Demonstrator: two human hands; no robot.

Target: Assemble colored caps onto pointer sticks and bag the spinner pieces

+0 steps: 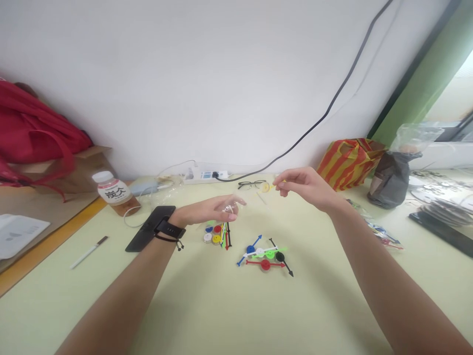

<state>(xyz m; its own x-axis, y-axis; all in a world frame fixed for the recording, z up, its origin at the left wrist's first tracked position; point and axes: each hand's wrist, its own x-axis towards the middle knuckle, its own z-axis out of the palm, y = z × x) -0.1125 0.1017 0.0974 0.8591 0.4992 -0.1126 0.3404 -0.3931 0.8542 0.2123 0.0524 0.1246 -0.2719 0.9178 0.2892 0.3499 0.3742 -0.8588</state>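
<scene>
My left hand point(207, 209), with a black band on its wrist, pinches a crumpled clear plastic bag point(234, 204) between thumb and fingers. Farther back, my right hand point(305, 185) holds a small yellow arrow spinner point(266, 187) by one end in its fingertips. Assembled arrow spinners lie together on the table between my arms, among them a red spinner point(265, 265), a black spinner point(280, 257) and a blue spinner point(251, 249). Just below my left hand sit loose round pieces, including a yellow disc point(216, 238), beside a bunch of coloured arrows point(226, 236).
Eyeglasses point(251, 184) and a power strip point(205, 176) sit along the wall. A drink bottle point(116, 194), a dark phone point(151, 229) and a pen point(88, 252) lie left. On the right are a striped bag point(349, 162), a grey bag point(389, 178) and packed spinner pieces point(384, 234).
</scene>
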